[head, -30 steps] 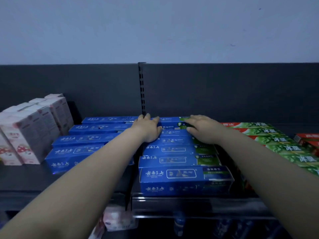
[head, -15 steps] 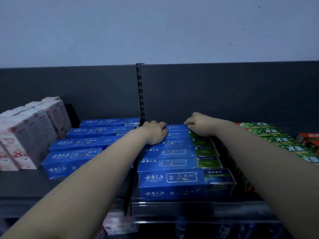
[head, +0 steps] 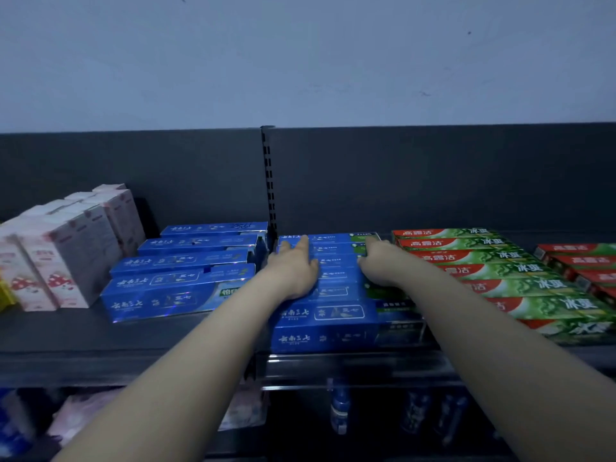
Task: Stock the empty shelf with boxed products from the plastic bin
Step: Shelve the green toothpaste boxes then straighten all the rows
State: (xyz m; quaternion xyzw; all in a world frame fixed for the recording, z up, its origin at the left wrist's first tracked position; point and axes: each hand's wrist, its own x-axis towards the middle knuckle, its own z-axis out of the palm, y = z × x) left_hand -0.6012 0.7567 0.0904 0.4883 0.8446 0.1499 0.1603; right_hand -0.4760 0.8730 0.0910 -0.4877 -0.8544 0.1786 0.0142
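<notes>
blue boxes (head: pixel 325 328) lie in a row on the dark shelf (head: pixel 66 341), just right of the slotted upright (head: pixel 270 195). the left hand (head: pixel 295 271) lies flat on top of them, fingers straight and a little spread. the right hand (head: pixel 380 265) rests on their green ends; whether its fingers are bent i cannot tell. green boxes (head: pixel 500 271) lie just beside on the right, a second blue row (head: pixel 180 281) and pink boxes (head: pixel 66 248) on the left.

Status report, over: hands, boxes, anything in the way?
Left hand, right hand: both rest on blue boxes. Boxes in row on shelf. Green boxes beside, not blocking.
</notes>
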